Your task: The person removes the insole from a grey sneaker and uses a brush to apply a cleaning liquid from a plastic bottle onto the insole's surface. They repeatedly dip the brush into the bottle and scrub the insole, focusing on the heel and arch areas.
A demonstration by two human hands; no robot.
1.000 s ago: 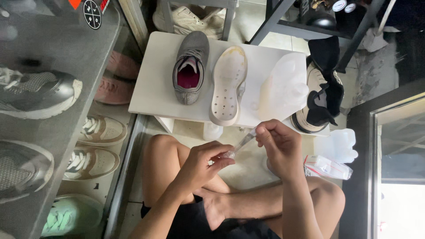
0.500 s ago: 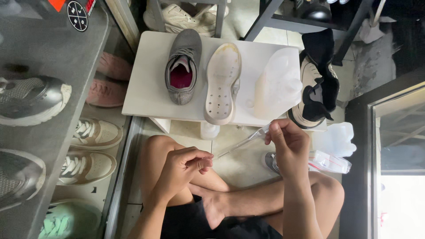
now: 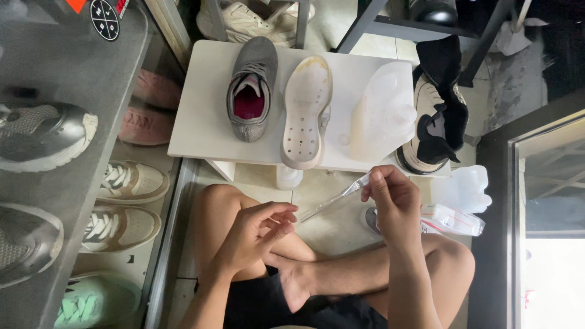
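Right hand [image 3: 393, 198] pinches the upper end of a thin clear plastic sleeve [image 3: 335, 198], fingers closed on it. The sleeve slants down toward the left hand [image 3: 259, 234], whose fingers are loosely curled, near its lower tip (contact cannot be told). Both hands sit over the crossed legs, just below the near edge of the white table [image 3: 201, 122], which bears a grey shoe [image 3: 251, 88] and pale sole [image 3: 306, 109]. Open floor between table edge and knees is narrow.
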